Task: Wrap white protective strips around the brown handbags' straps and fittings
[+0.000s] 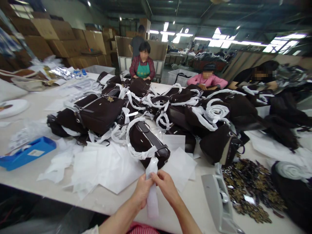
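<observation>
Just in front of me, my left hand and my right hand are both closed on a white wrapping strip. Its lower end hangs toward the table's near edge, and its upper end meets the wrapped handle of a dark brown bag. White wrapping covers that curved handle. The bag lies tilted on the table, with a zipper and a dark strap along its top. White paper sheets lie to the left of the bag, and others lie to its right.
Many wrapped brown bags are heaped across the table. At left sits a blue tape dispenser. A grey dispenser and a pile of bronze-coloured charms are at right. Several people sit beyond the heap.
</observation>
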The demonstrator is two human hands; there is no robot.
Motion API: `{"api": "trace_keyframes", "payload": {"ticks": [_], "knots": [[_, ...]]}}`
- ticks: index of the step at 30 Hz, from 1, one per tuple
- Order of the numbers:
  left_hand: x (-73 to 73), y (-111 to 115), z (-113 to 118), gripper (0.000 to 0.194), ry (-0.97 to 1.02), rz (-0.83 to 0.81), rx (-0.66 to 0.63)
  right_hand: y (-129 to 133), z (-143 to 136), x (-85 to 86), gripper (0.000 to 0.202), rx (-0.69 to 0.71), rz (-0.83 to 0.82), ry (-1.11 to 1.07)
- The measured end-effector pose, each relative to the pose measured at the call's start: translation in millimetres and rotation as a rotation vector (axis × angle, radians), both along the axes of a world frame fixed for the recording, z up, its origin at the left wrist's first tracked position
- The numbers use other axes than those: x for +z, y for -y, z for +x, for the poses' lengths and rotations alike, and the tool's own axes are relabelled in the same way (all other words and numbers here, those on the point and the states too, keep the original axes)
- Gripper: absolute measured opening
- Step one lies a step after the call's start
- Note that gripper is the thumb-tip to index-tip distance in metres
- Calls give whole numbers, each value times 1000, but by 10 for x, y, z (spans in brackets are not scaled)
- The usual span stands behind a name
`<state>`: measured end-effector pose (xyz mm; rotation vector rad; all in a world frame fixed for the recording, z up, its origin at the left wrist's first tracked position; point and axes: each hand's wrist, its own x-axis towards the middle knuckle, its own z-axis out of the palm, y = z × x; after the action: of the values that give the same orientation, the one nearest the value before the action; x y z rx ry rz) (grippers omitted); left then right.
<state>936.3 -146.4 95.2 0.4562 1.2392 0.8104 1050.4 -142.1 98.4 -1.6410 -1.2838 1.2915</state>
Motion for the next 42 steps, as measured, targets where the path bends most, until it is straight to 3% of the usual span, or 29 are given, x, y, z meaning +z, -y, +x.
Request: {"api": "trace_keyframes", "payload": {"ticks": [4, 9, 11, 15, 18, 21, 25, 30, 33, 38, 42], "knots": [[23, -27, -87, 23, 36, -15, -55, -145, -120, -91, 35, -8, -10, -118], [-3, 85, -272, 36, 549, -225, -100, -163, -90, -152, 36, -100, -8, -214], [-27, 129, -312, 35, 627, -305, -88, -172, -82, -178, 37, -120, -11, -253], [-48, 138, -308, 34, 532, -286, -81, -169, -88, -175, 41, -150, -55, -341], [-15, 108, -291, 39, 481, -248, -116, -114, -60, -81, 39, -120, -143, -424], [44, 90, -300, 45, 478, -203, -143, -19, -15, 38, 36, -38, -230, -618], [108, 115, -336, 48, 447, -131, -211, 85, -43, 90, 33, -28, -207, -840], [128, 151, -345, 45, 251, -33, -241, 96, -189, -1, 29, -82, -125, -544], [120, 120, -329, 48, 242, -33, -225, 82, -276, -80, 27, -176, -115, -403], [111, 83, -293, 46, 143, -83, -225, 70, -330, -171, 22, -205, -85, -372], [96, 106, -220, 39, -75, 11, -214, 58, -217, -51, 13, -146, -84, -385]]}}
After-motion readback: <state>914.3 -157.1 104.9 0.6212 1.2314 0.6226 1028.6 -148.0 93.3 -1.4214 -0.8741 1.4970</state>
